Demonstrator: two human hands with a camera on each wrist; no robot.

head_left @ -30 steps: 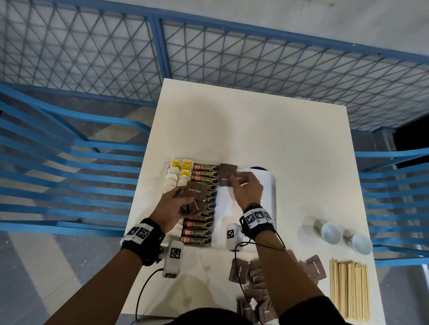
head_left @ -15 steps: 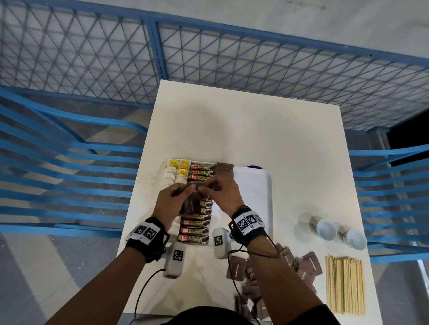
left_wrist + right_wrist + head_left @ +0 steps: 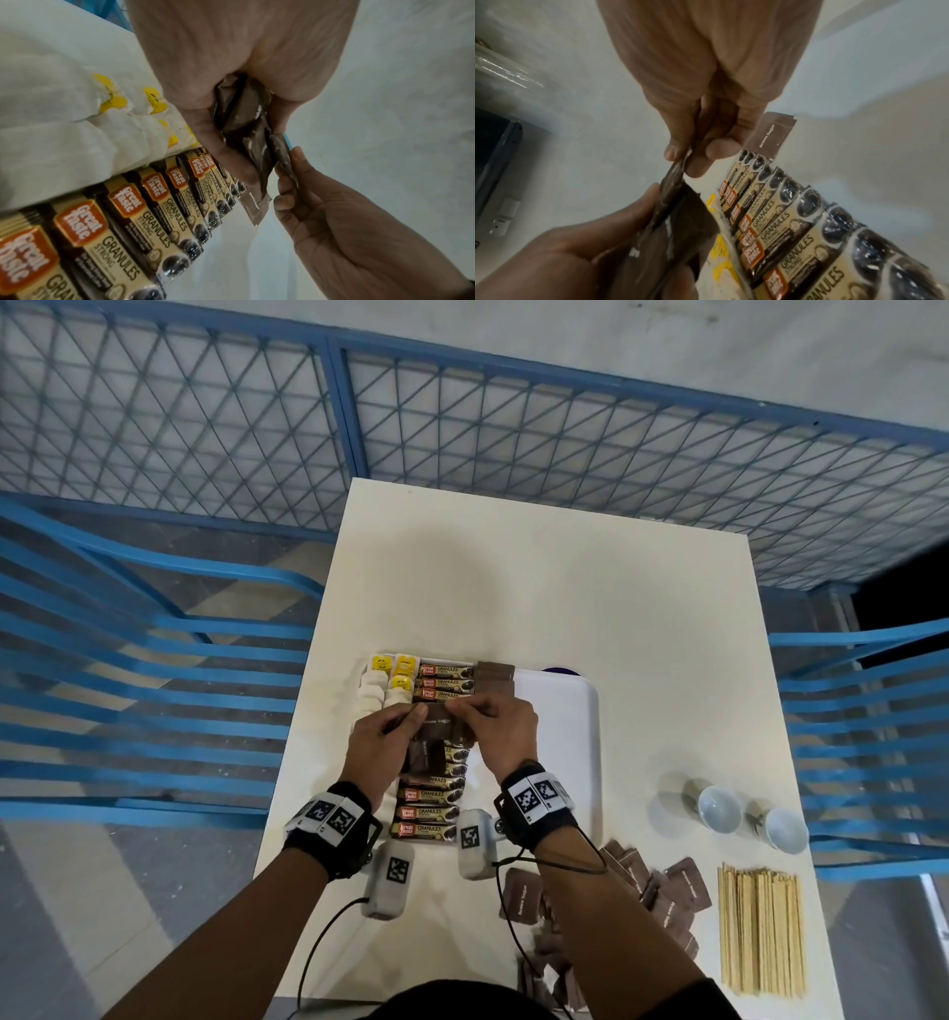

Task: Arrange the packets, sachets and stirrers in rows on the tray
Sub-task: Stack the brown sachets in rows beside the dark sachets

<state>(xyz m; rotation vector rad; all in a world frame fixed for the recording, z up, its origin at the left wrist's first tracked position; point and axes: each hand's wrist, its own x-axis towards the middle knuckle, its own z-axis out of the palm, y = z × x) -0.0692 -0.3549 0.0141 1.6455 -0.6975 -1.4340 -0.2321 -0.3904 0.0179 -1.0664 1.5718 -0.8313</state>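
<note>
Above a white tray [image 3: 560, 731] lined with "Great Taste Granules Strong" sticks [image 3: 144, 221], the left hand [image 3: 380, 752] grasps a bunch of "Brown Sugar" sachets [image 3: 246, 121] while the right hand's [image 3: 506, 737] fingers [image 3: 677, 150] pinch one sachet's edge.

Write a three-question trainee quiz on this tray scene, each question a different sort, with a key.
1. True or false: the stirrers already lie on the tray.
2. Multiple choice: what does the left hand hold? A) coffee sticks B) brown sugar sachets C) cups
3. Fill in: the right hand pinches one ______ from the left hand's bunch.

Key
1. False; they lie on the table, right of the tray.
2. B
3. sachet
</note>
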